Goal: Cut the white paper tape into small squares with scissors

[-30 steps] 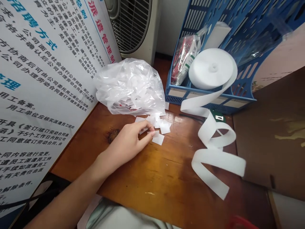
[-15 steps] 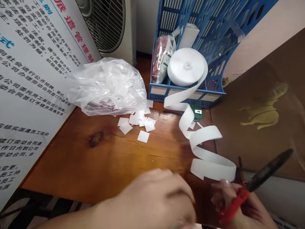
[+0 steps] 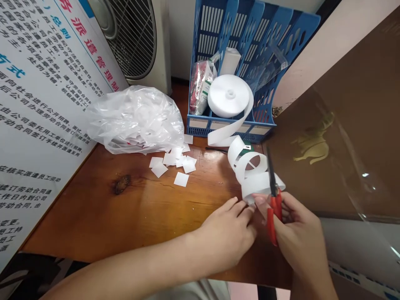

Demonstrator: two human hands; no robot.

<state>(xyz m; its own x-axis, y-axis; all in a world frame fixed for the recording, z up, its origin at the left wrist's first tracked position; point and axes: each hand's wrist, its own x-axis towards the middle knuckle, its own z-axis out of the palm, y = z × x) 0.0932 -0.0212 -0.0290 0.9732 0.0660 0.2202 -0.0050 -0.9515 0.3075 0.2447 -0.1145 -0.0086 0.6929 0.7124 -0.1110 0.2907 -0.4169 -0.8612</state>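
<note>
A white tape strip (image 3: 258,183) hangs in loose curls from a large white roll (image 3: 229,96). My right hand (image 3: 296,227) is closed around red-handled scissors (image 3: 275,208), dark blades pointing up and away. Its thumb and finger also pinch the strip near its free end. My left hand (image 3: 229,231) reaches in from the left, palm down, fingers stretched and slightly apart. Its fingertips are at the strip's lower edge, and its thumb is hidden. Small white squares (image 3: 181,179) lie on the wooden table (image 3: 156,221), beside a clear plastic bag (image 3: 137,121) full of similar pieces.
The roll rests in a blue file rack (image 3: 231,129) with a bag of red contents (image 3: 200,87) and a white box (image 3: 231,61). A green tape measure (image 3: 248,148) sits behind the curls. A printed board (image 3: 37,100) and a fan (image 3: 134,37) stand at left.
My left hand has moved forward to the strip's end. My right hand has brought the scissors and strip left and forward, bunching the curls closer together. The view has shifted slightly.
</note>
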